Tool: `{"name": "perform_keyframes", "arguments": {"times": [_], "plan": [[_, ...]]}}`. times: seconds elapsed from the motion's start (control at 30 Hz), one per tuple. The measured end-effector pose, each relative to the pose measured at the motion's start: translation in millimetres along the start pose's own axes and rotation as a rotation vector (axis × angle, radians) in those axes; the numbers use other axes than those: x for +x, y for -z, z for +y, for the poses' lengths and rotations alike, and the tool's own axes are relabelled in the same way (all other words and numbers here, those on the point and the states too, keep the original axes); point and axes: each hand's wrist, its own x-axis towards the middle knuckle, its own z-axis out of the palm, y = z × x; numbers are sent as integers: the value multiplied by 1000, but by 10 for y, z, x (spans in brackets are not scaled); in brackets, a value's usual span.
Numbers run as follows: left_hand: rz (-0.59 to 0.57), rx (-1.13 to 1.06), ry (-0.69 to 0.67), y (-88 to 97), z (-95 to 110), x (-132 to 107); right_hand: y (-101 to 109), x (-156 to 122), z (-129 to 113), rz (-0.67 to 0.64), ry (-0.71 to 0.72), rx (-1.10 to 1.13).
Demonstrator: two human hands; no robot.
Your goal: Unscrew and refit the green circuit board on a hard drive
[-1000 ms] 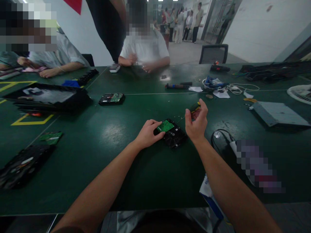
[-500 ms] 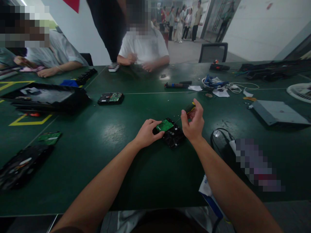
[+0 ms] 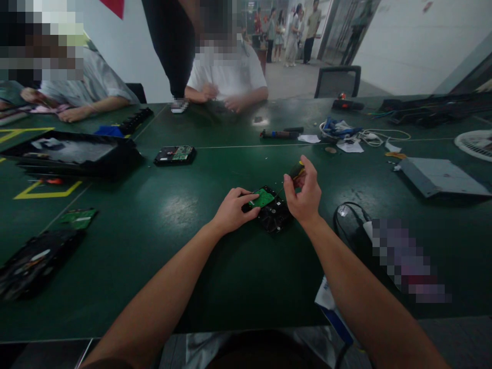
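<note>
On the green table in front of me lies a black hard drive (image 3: 273,219) with a green circuit board (image 3: 264,197) on its upper face. My left hand (image 3: 235,209) grips the drive's left side, fingers on the board's edge and thumb along the near edge. In my right hand (image 3: 305,197) is a screwdriver (image 3: 296,170) with a dark green and yellow handle. It is tilted, handle up to the right, and its thin shaft runs down to the right edge of the board. Whether the tip sits in a screw is too small to tell.
Left are a loose circuit board (image 3: 80,218), a black drive casing (image 3: 42,259) and a black tray (image 3: 73,154). Another hard drive (image 3: 175,155) lies farther back. Right are a grey metal box (image 3: 442,177), a cable (image 3: 348,207) and tangled cords (image 3: 342,129). Co-workers (image 3: 230,72) sit opposite.
My right hand and the screwdriver handle have shifted slightly left. The left index finger reaches a little farther over the board. The hard drive stays in place.
</note>
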Motion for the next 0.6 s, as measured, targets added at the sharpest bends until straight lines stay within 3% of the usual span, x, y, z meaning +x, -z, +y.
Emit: {"name": "perform_keyframes", "arguments": {"times": [0.6], "plan": [[17,-2,-23,-6,5,-1,11,16,-48,-10,-2,-48]]}}
